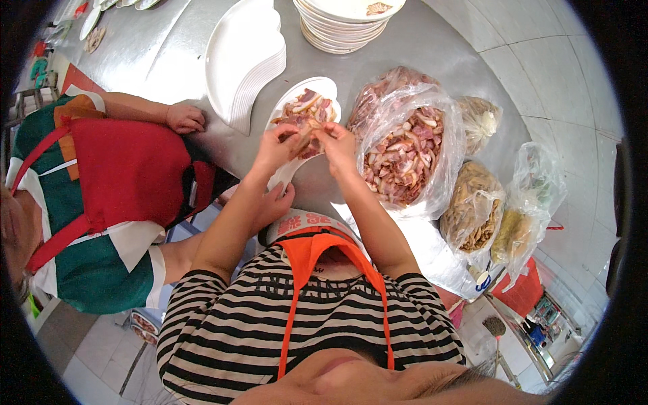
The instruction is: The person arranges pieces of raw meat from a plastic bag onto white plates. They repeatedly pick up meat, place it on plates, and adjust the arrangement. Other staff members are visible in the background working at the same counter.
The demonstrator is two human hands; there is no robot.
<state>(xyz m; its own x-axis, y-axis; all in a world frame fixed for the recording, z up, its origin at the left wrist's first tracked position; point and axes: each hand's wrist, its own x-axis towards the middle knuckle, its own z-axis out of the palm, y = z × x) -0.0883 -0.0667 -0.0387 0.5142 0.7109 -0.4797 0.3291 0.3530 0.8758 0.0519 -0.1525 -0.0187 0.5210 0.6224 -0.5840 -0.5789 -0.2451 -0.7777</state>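
Note:
My left hand (pixel 277 147) and my right hand (pixel 336 144) are close together over the near half of a curved white plate (pixel 330 86). Between their fingertips they hold a slice of meat (pixel 310 132), one edge in each hand. More sliced, fatty-edged meat (pixel 308 104) lies heaped on the plate beneath and beyond my fingers. To the right of my right hand stands an open clear plastic bag (pixel 450 126) full of the same kind of sliced meat (pixel 402 162). My fingers hide part of the plate.
A stack of curved white plates (pixel 243 55) and a stack of round plates (pixel 344 30) stand on the metal table (pixel 309 61). Bags of brown food (pixel 473 207) lie at right. At left is a co-worker (pixel 126 172), one hand (pixel 186 118) on the table, another (pixel 276 205) by the plate's near end.

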